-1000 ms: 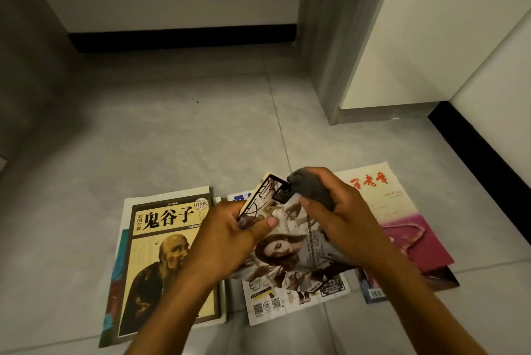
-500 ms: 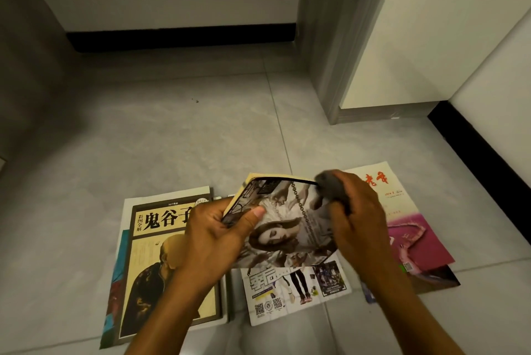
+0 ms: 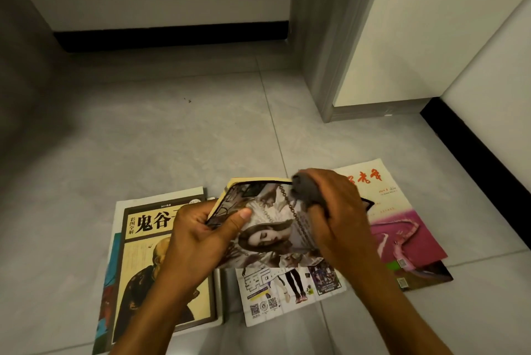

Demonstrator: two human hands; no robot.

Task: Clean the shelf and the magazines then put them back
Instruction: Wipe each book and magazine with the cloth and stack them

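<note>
My left hand (image 3: 198,236) grips the left edge of a glossy magazine (image 3: 270,228) with a woman on its cover, held tilted above the floor. My right hand (image 3: 339,216) holds a bunched grey cloth (image 3: 306,190) and presses it on the magazine's upper right corner. Below lie other magazines on the grey tiles: a yellow book with large black characters (image 3: 149,257) at the left, a white sheet with QR codes (image 3: 287,294) in the middle, a pink-covered magazine (image 3: 402,234) at the right. No shelf is in view.
A grey door frame (image 3: 319,38) and white door stand at the back right. Black skirting (image 3: 172,35) runs along the far wall and the right wall. Bare floor tiles (image 3: 172,139) stretch beyond the magazines.
The held magazine has been lifted and turned flatter toward me. My right hand with the cloth moved from the cover's top middle to its upper right corner.
</note>
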